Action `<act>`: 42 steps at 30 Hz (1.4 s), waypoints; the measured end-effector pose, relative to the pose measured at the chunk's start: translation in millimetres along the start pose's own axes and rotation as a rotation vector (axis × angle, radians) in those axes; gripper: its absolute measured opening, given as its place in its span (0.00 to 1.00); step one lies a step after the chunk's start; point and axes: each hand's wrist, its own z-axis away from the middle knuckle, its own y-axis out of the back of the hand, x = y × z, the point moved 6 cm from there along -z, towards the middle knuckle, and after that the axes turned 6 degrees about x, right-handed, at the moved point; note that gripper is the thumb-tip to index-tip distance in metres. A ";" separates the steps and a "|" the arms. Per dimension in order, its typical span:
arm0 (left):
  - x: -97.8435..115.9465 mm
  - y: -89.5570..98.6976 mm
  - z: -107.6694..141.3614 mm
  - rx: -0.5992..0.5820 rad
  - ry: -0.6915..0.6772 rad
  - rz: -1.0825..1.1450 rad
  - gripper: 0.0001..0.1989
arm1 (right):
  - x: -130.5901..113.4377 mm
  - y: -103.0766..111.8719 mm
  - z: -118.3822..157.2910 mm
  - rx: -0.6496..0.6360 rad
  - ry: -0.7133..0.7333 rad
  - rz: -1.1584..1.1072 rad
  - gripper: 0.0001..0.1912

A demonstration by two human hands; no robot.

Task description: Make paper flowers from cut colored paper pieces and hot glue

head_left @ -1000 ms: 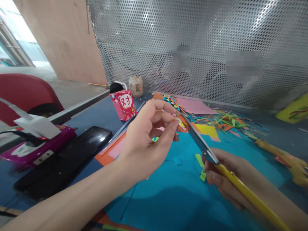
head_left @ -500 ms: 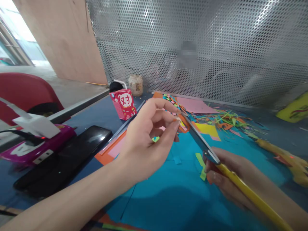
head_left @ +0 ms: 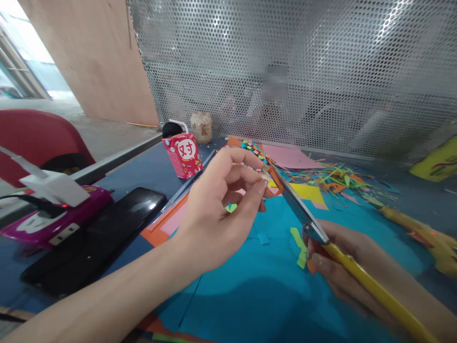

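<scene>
My left hand [head_left: 221,205] is closed in a pinch on a small looped strip of orange paper [head_left: 274,186]. Scissors [head_left: 293,200] with metal blades and a long yellow handle are in my right hand [head_left: 342,257], their tips touching or right beside the orange strip. How far apart the blades are is hard to make out. A small orange piece [head_left: 311,266] shows by my right fingertips. Under both hands lies blue paper [head_left: 243,290]. A light green paper strip [head_left: 299,247] rests on it, left of my right hand.
Paper shreds [head_left: 339,178], a yellow sheet [head_left: 307,191] and a pink sheet [head_left: 293,156] lie behind my hands. On the right is a yellow glue gun [head_left: 417,233]. To the left are a juice box [head_left: 183,155], a black phone [head_left: 96,238] and a purple power strip [head_left: 85,205]. A perforated metal panel [head_left: 214,62] stands behind.
The scissors and orange strip have shifted very slightly, and the strip's loop looks a little turned. Both hands keep nearly the same place and grip.
</scene>
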 end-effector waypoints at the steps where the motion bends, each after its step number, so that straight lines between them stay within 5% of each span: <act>1: -0.2 -0.1 0.3 -0.001 0.005 0.002 0.06 | -0.3 -0.3 0.3 -0.004 -0.001 -0.004 0.19; 42: 1.1 -4.9 4.1 -0.060 -0.024 0.023 0.09 | -0.1 -2.2 0.7 -0.020 0.024 -0.054 0.18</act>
